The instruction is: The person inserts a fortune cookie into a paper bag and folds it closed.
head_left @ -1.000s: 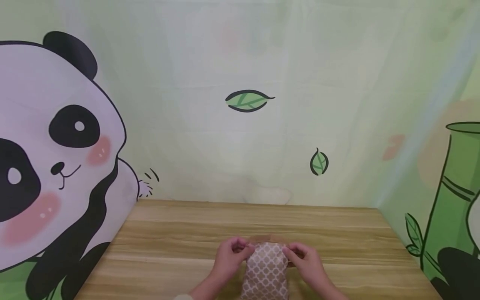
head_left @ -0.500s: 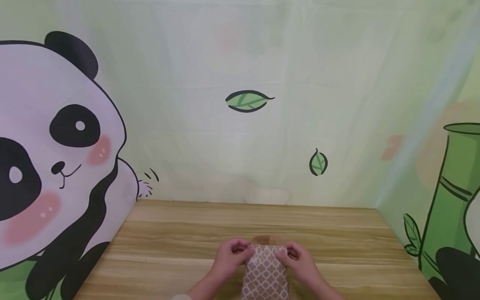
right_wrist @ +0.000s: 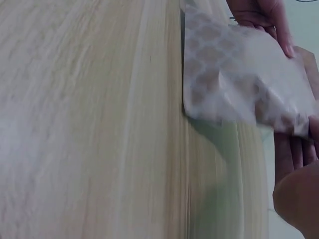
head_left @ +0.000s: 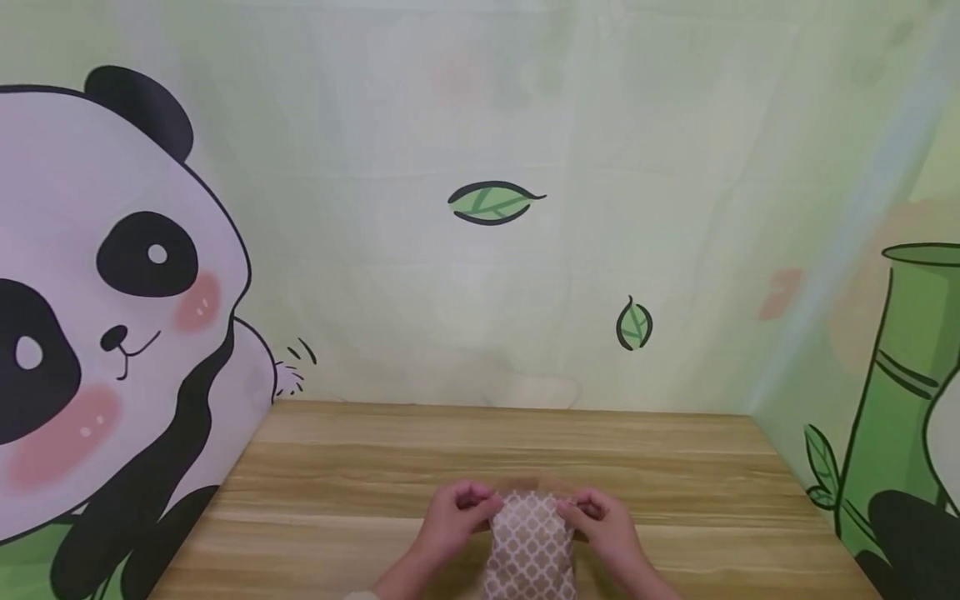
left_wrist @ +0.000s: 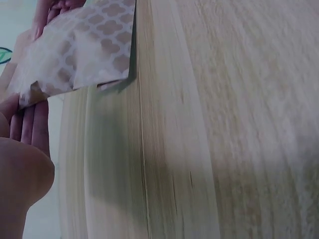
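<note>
A small paper bag (head_left: 531, 546), brown with a white lattice pattern, stands out at the bottom centre of the head view. My left hand (head_left: 453, 523) pinches its upper left corner between thumb and fingers. At the upper right corner, my right hand (head_left: 606, 529) pinches it the same way. A plain brown flap (head_left: 525, 483) shows behind the bag's top edge. Both wrist views show the bag (left_wrist: 102, 47) creased along its side, with its lower end over the table. What it holds inside, if anything, is hidden.
The wood-grain table (head_left: 337, 467) spreads around the hands. A pale green cloth backdrop (head_left: 375, 208) rises behind it, printed with a panda (head_left: 150, 183), leaves and a bamboo stalk (head_left: 900, 375).
Right thumb slid inward along the bag's top, then back out towards the corner. The bag's top edge sits slightly lower. Both hands keep their grip, barely shifting.
</note>
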Motion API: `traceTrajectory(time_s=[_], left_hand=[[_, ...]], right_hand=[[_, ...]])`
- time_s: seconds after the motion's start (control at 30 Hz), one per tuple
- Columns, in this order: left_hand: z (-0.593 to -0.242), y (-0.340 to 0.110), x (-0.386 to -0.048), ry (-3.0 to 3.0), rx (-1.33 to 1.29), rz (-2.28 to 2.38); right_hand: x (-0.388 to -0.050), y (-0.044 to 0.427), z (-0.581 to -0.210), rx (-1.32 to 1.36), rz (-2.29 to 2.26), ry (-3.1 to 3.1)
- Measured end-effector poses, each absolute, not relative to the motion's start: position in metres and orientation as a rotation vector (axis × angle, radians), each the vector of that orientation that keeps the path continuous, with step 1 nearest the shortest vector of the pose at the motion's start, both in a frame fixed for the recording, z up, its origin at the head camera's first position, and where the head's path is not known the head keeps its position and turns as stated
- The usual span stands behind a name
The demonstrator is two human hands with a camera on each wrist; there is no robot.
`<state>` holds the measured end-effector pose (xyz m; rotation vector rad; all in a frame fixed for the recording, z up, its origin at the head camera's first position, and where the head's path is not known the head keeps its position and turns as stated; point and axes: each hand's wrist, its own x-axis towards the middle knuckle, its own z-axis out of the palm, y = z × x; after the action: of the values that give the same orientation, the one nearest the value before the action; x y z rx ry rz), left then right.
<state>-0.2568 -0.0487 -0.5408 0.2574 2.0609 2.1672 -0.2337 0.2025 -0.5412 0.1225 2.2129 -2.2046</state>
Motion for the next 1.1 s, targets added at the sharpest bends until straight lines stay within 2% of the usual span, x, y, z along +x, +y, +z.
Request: traceTrajectory(time_s=[0.2, 0.47, 0.77, 1.1], left_hand=[[-0.544, -0.055, -0.258, 1.963, 0.301, 2.168], [-0.546, -0.056, -0.262, 1.942, 0.275, 2.149], [-0.534, -0.057, -0.271, 2.076, 0.413, 2.024], [-0.543, -0.059, -0.268, 2.018, 0.351, 2.081]], right_hand=[[-0.232, 0.211, -0.544, 0.02, -2.189, 2.178], [-0.232, 0.213, -0.542, 0.042, -2.167, 2.215], [-0.231, 0.217, -0.539, 0.014, -2.163, 2.23], [-0.232, 0.217, -0.542, -0.006, -2.165, 2.214]])
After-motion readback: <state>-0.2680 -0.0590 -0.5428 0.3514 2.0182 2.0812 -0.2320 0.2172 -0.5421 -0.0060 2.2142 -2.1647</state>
